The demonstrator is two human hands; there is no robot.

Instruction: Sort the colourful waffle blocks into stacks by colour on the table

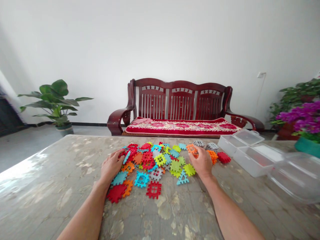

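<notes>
A spread of notched plastic tiles in red, orange, blue, green and grey lies on the patterned table (82,186). At its left edge my left hand (112,165) rests beside a light blue tile (126,157) standing tilted; its fingertips are partly hidden. On the right, my right hand (202,162) has thumb and fingers closed at an orange tile (191,149). A red window tile (153,189) lies nearest the front. Near my right hand are an orange tile (213,156), a red tile (223,157) and grey tiles (212,146).
Clear plastic boxes (252,161) and a transparent lid (297,176) stand at the table's right. Purple flowers (303,116) are beyond them. Behind the table is a wooden bench (181,103) with a red cushion (185,127); a potted plant (58,103) stands left.
</notes>
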